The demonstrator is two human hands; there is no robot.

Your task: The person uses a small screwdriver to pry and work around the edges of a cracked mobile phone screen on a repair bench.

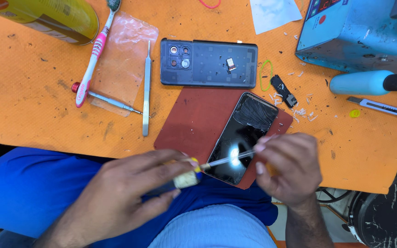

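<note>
At lower centre, the left hand (125, 197) is gripping a yellow-handled metal screwdriver (207, 163) while the right hand (288, 167) is pinching its tip, apparently, over the cracked black phone (242, 135) on the red mat (194, 121).

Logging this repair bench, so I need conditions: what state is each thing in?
phone: screen cracked, face up on red mat
back cover: detached, lying inside up
screwdriver: held by both hands, tip over the screen
left hand: closed on the handle
right hand: pinching the shaft
tweezers: lying unused
toothbrush: lying unused
</note>
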